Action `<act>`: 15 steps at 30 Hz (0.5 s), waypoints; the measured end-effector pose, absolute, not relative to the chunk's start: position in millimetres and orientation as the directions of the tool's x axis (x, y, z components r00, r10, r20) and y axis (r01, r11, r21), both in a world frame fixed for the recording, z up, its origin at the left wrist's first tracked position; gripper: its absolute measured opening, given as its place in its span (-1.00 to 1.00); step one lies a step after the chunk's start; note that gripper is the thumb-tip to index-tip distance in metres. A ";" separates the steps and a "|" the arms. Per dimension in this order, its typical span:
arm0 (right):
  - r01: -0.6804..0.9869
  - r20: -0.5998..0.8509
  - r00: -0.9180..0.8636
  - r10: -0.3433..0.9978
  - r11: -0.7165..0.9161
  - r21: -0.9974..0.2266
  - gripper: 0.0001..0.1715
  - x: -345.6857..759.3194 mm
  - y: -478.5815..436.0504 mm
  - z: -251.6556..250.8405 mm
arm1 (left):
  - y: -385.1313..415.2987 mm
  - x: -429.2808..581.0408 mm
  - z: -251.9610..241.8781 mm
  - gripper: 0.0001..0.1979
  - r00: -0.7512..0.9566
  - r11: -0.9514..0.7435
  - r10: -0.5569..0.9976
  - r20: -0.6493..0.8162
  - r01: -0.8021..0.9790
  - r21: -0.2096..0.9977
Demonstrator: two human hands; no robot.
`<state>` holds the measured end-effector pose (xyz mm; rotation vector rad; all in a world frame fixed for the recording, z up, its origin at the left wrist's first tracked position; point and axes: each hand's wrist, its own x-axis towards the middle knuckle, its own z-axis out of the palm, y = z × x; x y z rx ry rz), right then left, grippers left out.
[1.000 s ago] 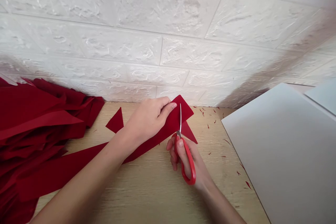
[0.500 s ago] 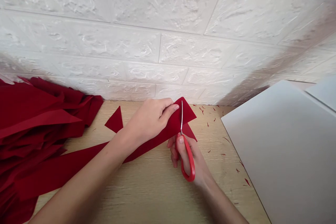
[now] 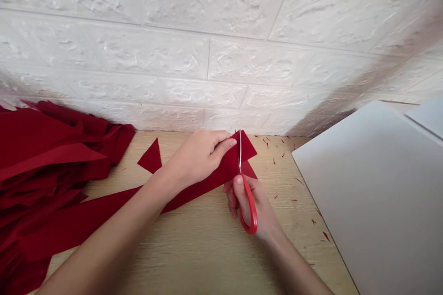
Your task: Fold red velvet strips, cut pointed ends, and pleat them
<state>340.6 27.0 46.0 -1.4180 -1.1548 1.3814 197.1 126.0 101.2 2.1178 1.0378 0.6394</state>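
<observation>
A long strip of dark red fabric (image 3: pixel 194 196) runs from the left up to the middle of the table. My left hand (image 3: pixel 204 154) pinches it close to its far end, thumb on top. In my right hand (image 3: pixel 254 198) is a pair of scissors with red handles (image 3: pixel 252 212). The blades lie across the strip just right of my left thumb, with the upper blade over the cloth and a tip showing past the far edge. A pointed corner of red fabric (image 3: pixel 249 170) sticks out beneath the strip, beside the scissors. My right fingers are partly hidden behind the handle.
A large heap of red fabric (image 3: pixel 41 156) fills the left side. One loose red triangle (image 3: pixel 151 156) lies on the wooden table (image 3: pixel 187 249). Small red scraps (image 3: pixel 326 236) are scattered at right, near a white panel (image 3: pixel 377 193). A white brick-patterned wall (image 3: pixel 180 60) stands behind.
The scissors have moved slightly up and closed further across the fabric, with their handle shifting a little. My left hand keeps its hold in nearly the same place.
</observation>
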 end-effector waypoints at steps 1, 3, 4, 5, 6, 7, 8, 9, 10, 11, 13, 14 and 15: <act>0.059 -0.249 -0.028 0.968 -0.247 -0.967 -0.29 340.8 27.0 46.0 | 126.0 196.9 101.3 -0.57 0.560 -0.443 0.820 0.123 0.484 0.754; 0.052 -0.261 -0.034 0.965 -0.259 -0.965 -0.28 340.9 26.7 46.3 | 126.0 196.1 101.6 -0.57 0.559 -0.434 0.822 0.110 0.488 0.757; 0.053 -0.264 -0.034 0.964 -0.262 -0.964 -0.28 340.7 26.4 46.4 | 126.0 195.9 101.8 -0.57 0.557 -0.430 0.823 0.108 0.489 0.759; 0.058 -0.266 -0.031 0.964 -0.263 -0.963 -0.28 340.5 25.9 46.6 | 126.0 195.9 101.8 -0.57 0.555 -0.429 0.825 0.109 0.489 0.760; 0.065 -0.262 -0.027 0.965 -0.260 -0.963 -0.29 340.3 25.5 46.9 | 126.0 196.3 101.7 -0.57 0.556 -0.430 0.824 0.109 0.489 0.759; 0.073 -0.255 -0.024 0.967 -0.253 -0.965 -0.28 340.2 25.2 47.2 | 125.9 196.9 101.5 -0.57 0.560 -0.436 0.821 0.111 0.489 0.755; 0.079 -0.245 -0.022 0.969 -0.242 -0.967 -0.28 340.2 25.1 47.5 | 125.7 197.8 101.2 -0.58 0.569 -0.445 0.815 0.113 0.489 0.750; 0.082 -0.232 -0.019 0.972 -0.230 -0.970 -0.27 340.5 25.2 47.7 | 125.5 198.8 100.9 -0.58 0.581 -0.455 0.806 0.111 0.490 0.744; 0.084 -0.222 -0.015 0.975 -0.220 -0.972 -0.26 340.9 25.6 47.8 | 125.3 199.7 100.5 -0.58 0.593 -0.463 0.798 0.107 0.490 0.738; 0.084 -0.217 -0.012 0.976 -0.216 -0.973 -0.26 341.6 26.1 47.7 | 125.0 200.6 100.2 -0.58 0.603 -0.467 0.792 0.100 0.492 0.734; 0.082 -0.234 -0.004 0.972 -0.232 -0.969 -0.26 343.5 27.4 46.6 | 124.7 201.4 99.7 -0.58 0.606 -0.466 0.790 0.088 0.501 0.730; 0.077 -0.248 -0.004 0.969 -0.247 -0.966 -0.27 344.6 27.9 45.7 | 124.6 201.4 99.5 -0.58 0.605 -0.464 0.792 0.085 0.506 0.727; 0.069 -0.261 -0.008 0.965 -0.260 -0.963 -0.28 345.6 28.3 44.7 | 124.6 201.0 99.4 -0.58 0.603 -0.465 0.793 0.085 0.510 0.724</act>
